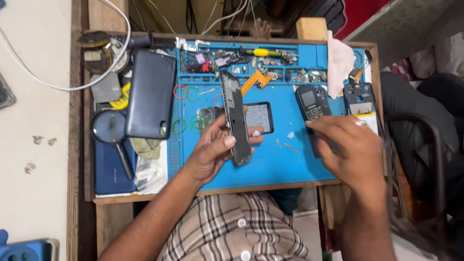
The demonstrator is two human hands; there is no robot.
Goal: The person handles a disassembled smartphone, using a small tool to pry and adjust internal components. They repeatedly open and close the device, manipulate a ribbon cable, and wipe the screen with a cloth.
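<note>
A dark phone frame (236, 118), long and narrow, is held tilted on edge above the blue repair mat (270, 164), roughly at the mat's middle. It is pinched by the left hand (215, 147), with the thumb laid along its near edge and the fingers curled behind it.

Just behind the frame, lying flat on the mat, a small dark screen panel (259, 117) with a grey face is seen. To the right of the frame, the right hand (350, 150) is lowered over the mat's right edge with its fingers bent downward; it is blurred, and whether anything is gripped in it cannot be told. Just beyond that hand a small black keypad phone (311, 102) is laid on the mat, and further right an opened phone body (360, 99).

A white cloth (340, 63) is draped at the mat's far right corner. A yellow-handled screwdriver (263, 52) is lodged along the mat's far edge among small parts. Left of the frame, coloured rubber bands (186, 93) are scattered, and beyond the mat's left edge a dark phone back cover (151, 94) and a magnifying glass (110, 129) are placed on the wooden worktop (113, 217).
</note>
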